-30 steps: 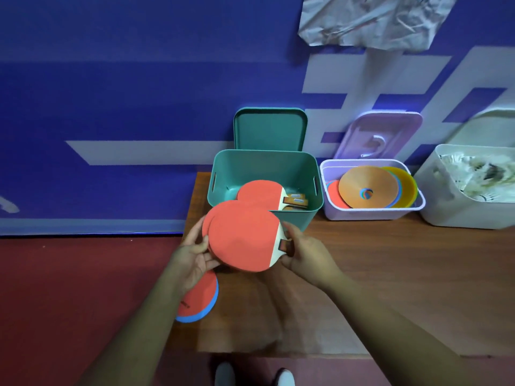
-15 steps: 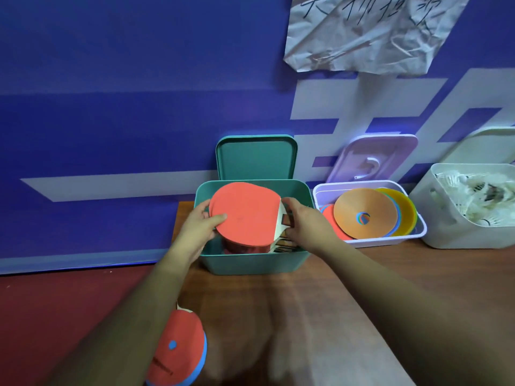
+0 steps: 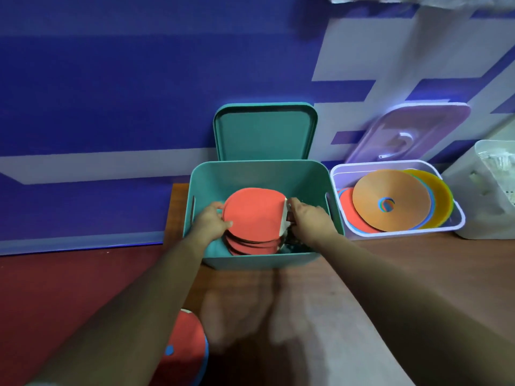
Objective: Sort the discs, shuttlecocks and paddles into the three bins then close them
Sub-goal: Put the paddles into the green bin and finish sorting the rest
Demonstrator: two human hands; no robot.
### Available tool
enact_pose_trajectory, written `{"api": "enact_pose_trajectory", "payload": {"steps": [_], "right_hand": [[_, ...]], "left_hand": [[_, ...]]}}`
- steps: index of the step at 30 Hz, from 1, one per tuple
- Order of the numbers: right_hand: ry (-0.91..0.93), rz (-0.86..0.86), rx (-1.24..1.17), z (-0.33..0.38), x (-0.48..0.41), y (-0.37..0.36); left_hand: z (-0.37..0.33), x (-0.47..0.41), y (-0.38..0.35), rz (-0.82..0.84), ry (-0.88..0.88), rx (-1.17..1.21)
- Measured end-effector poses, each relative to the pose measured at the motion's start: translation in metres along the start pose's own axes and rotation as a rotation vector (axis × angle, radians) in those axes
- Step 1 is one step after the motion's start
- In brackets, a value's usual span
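Both my hands are down inside the teal bin (image 3: pixel 262 261), holding a red paddle (image 3: pixel 255 217) flat over a stack of other red paddles (image 3: pixel 250 247). My left hand (image 3: pixel 211 222) grips the blade's left edge. My right hand (image 3: pixel 309 221) pinches it at the handle end, hiding the handle. To the right, the lilac bin (image 3: pixel 404 234) holds an orange disc (image 3: pixel 390 203) over yellow, blue and red discs. At the far right the white bin (image 3: pixel 473 190) contains shuttlecocks (image 3: pixel 498 168). A red and blue disc (image 3: pixel 185 349) lies at the table's front left corner.
The teal lid (image 3: pixel 264 132) and the lilac lid (image 3: pixel 407 135) lean against the blue wall behind their bins. The wooden table (image 3: pixel 348 274) ends just left of the teal bin, with red floor (image 3: pixel 69 288) beyond.
My hands have carried the red paddle forward from above the table, over the teal bin's rim, and lowered it inside onto the stack. The view has moved closer to the bins.
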State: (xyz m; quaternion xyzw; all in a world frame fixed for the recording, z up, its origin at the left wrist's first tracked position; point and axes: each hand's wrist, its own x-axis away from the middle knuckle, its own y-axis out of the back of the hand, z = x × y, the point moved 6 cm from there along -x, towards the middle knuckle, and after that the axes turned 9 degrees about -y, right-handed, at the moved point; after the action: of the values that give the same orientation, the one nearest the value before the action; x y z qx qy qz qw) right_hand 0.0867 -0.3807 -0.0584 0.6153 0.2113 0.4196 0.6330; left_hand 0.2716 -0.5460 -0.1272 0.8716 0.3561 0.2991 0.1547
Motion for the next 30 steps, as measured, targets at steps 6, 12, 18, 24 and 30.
{"api": "enact_pose_trajectory", "payload": {"steps": [6, 12, 18, 24, 30], "right_hand": [[-0.032, -0.072, -0.344, 0.018, 0.021, 0.032], [-0.039, -0.11, -0.689, 0.076, 0.077, 0.065], [0.069, 0.034, -0.865, 0.161, 0.124, 0.05], [0.028, 0.147, -0.641, 0.191, 0.161, -0.022], [-0.211, 0.37, -0.536, 0.182, 0.178, -0.116]], "left_hand": [[-0.058, 0.047, 0.033, -0.135, -0.127, 0.065], [-0.072, 0.118, 0.111, -0.175, -0.234, 0.41], [0.016, 0.186, 0.161, -0.315, -0.128, 0.307], [0.141, 0.226, 0.132, -0.291, 0.103, 0.155], [0.197, 0.236, 0.092, -0.231, 0.289, 0.051]]}}
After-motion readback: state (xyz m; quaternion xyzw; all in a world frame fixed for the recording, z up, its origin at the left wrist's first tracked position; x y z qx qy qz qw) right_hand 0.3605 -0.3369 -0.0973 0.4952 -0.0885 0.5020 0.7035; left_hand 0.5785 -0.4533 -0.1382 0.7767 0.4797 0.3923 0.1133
